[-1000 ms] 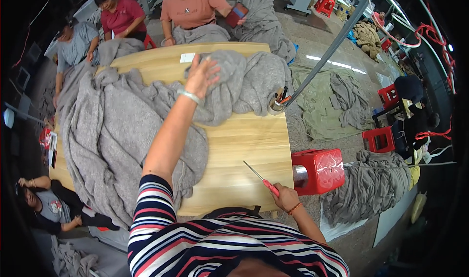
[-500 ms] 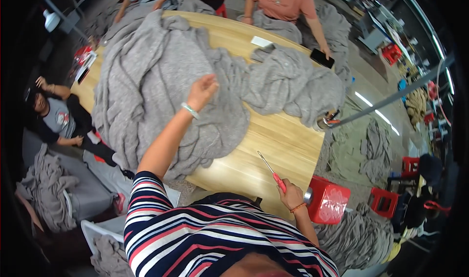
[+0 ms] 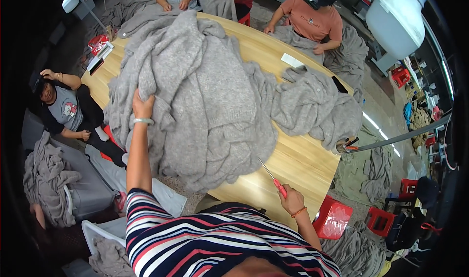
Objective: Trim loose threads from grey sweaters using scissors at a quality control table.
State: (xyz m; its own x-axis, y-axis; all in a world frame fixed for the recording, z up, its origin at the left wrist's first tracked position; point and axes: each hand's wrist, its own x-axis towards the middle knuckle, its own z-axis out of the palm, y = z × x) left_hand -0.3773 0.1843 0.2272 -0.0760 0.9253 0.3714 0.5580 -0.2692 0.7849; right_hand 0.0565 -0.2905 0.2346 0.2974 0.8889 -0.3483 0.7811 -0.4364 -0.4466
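A large heap of grey knitted sweaters [image 3: 224,96] covers the left and middle of the wooden table. My left hand [image 3: 142,107] is closed on a fold of grey knit at the left of the heap, its fingertips partly hidden in the cloth. Low on the right, over the near table edge, my right hand [image 3: 293,201] grips a slim tool with a red handle [image 3: 280,188] and a thin metal shaft. The tool's tip points toward the heap's lower right edge; I cannot tell whether it touches the knit.
A smaller grey knit pile [image 3: 312,101] lies on the table's right, beside a dark phone [image 3: 339,84] and a cup of tools [image 3: 346,145]. Co-workers sit along the far side and at left. A red stool [image 3: 333,218] stands near my right arm; a lamp [image 3: 395,23] hangs upper right.
My left hand has moved left from above the heap and now holds the knit there. The right hand keeps the tool. The far-right co-worker's hand has left the phone.
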